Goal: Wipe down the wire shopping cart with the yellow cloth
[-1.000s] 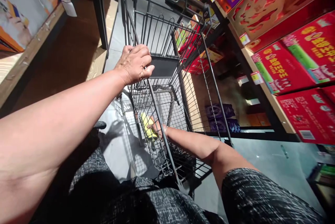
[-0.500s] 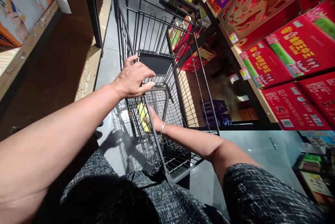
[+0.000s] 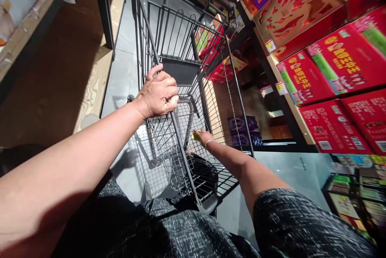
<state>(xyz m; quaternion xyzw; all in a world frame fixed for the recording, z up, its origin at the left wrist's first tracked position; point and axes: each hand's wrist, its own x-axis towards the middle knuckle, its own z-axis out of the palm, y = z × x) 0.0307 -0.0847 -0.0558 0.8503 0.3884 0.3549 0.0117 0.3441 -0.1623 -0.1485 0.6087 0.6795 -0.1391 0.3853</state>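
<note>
A black wire shopping cart (image 3: 182, 73) stands in front of me, with its basket open at the top. My left hand (image 3: 159, 92) is wrapped around the near side rail of the basket, knuckles up. Low inside the basket is my right hand (image 3: 205, 136), a bracelet at its wrist. It is closed on a small yellow cloth (image 3: 196, 134), of which only a part shows beyond the fingers. The cloth is close to the wire mesh; whether it touches the mesh I cannot tell.
On the right, a shelf holds red gift boxes (image 3: 334, 65) and a gold-and-red box (image 3: 298, 4). Dark blue packages (image 3: 245, 131) lie beneath it. A wooden shelf (image 3: 95, 85) runs along the left. Grey tiled floor (image 3: 125, 71) shows beside the cart.
My left hand has closed around the rail from a looser, fingers-apart pose. My right hand has moved right, away from the near mesh side, carrying the yellow cloth.
</note>
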